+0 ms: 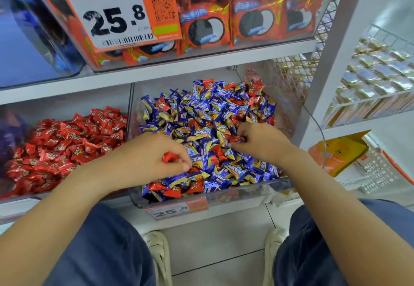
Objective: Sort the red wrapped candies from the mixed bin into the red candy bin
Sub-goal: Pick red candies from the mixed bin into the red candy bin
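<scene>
We look down from head height at two bare hands working in a clear mixed bin (224, 192) on a low shop shelf. The bin is heaped with blue-and-gold candies (208, 115), with red candies (252, 91) scattered among them, most thickly at the back right and along the front wall.

The left hand (154, 158) rests on the near left part of the heap. Its fingers are curled inward, and a red candy (169, 157) is pinched between thumb and fingertips, its wrapper showing just above the thumb.

The right hand (259, 142) lies further in, right of centre. Its fingers are bent down into the pile, and they pinch a second red candy (237, 138) at the fingertips, touching the blue wrappers around it.

Just left of the mixed bin, behind a clear divider, sits the red bin (20, 196), filled only with red wrapped candies. Neither hand is over it.

On the shelf above stand orange cookie packs (205, 30) behind a large price tag (116, 12) reading 25.8. A smaller tag (177, 210) with the same figure hangs on the front of the mixed bin. To the right, a wire rack (380, 72) holds gold-wrapped sweets.

Below we see blue trousers (100, 252) and pale shoes (159, 247) on a tiled floor.
</scene>
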A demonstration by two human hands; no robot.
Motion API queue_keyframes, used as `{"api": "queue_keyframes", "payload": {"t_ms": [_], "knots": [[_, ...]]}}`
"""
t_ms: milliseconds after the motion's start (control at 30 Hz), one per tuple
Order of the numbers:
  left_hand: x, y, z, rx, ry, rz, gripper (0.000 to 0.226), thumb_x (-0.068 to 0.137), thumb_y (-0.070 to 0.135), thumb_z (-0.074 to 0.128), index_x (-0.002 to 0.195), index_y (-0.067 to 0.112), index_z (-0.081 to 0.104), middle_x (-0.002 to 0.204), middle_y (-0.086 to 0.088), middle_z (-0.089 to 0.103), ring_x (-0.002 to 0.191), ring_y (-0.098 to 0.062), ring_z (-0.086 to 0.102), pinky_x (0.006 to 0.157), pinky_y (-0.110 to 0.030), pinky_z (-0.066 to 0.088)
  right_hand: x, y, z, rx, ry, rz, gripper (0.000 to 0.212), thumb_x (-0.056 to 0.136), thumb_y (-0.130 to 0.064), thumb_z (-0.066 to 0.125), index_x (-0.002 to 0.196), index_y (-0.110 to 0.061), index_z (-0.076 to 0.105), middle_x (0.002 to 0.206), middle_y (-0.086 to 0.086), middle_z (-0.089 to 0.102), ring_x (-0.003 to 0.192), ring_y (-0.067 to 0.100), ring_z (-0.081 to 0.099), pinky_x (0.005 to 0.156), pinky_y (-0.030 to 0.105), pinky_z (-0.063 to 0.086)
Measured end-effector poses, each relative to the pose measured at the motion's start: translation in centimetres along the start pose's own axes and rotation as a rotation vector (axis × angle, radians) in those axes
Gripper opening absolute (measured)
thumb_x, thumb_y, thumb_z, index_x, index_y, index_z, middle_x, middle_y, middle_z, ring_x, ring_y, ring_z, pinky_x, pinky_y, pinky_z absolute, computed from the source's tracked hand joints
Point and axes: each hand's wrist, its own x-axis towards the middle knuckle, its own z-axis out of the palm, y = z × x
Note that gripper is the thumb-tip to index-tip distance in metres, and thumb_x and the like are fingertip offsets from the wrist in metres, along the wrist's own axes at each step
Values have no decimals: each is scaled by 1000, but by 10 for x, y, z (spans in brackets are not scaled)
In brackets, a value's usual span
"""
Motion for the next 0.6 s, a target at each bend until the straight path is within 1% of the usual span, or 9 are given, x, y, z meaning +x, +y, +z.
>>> {"api": "queue_keyframes", "payload": {"t_ms": [100,167,267,333,400,433,467,500,600], "knots": [[-4,8,5,106,-144,51,13,84,46,63,94,43,71,74,26,63,71,5,57,63,-18,43,-3,-4,-5,16,78,11,34,91,-50,51,85,-17,50,61,-3,50,65,24,54,50,29,35],[-3,13,10,151,-171,61,20,86,47,60,103,40,68,63,24,54,64,14,49,56,-8,32,-6,-5,-11,31,171,41,37,94,-50,45,72,-20,42,58,-3,46,60,22,48,51,30,34],[1,16,18,232,-121,82,32,88,49,55,114,33,65,68,19,42,60,6,41,54,-6,26,-9,-1,-19,58,263,76,43,96,-43,44,62,-20,32,54,1,40,55,25,42,51,33,32],[4,14,22,273,-83,97,34,89,48,54,116,29,63,82,14,50,69,0,40,54,-8,22,-11,3,-23,93,255,59,35,95,-34,47,68,-13,43,57,7,48,58,29,48,52,37,37],[6,12,24,301,-73,128,27,91,45,55,115,36,63,93,10,58,76,-4,47,55,-12,24,-16,4,-27,138,212,18,22,93,-26,50,82,-9,57,61,6,57,59,24,53,57,37,43],[7,13,25,316,-74,148,24,91,43,56,114,41,63,96,11,59,79,-4,52,57,-17,28,-20,3,-29,168,185,-10,16,92,-23,51,86,-11,61,57,-3,56,54,15,51,56,33,43],[9,16,26,331,-75,173,22,92,41,57,113,45,62,98,13,59,84,-4,55,60,-20,30,-24,2,-31,200,162,-40,13,91,-20,52,88,-15,64,50,-7,53,48,8,48,51,22,39],[11,19,27,338,-70,196,22,92,39,57,114,44,62,100,14,59,89,-4,56,63,-22,30,-27,-2,-31,229,140,-70,12,91,-19,54,88,-20,66,45,-9,49,45,7,45,47,17,35],[15,22,30,325,-28,226,16,91,37,57,105,39,65,97,18,53,93,-2,52,66,-24,33,-33,-16,-21,209,66,-149,13,90,-29,57,90,-28,69,56,-13,51,53,3,47,50,13,34]]}}
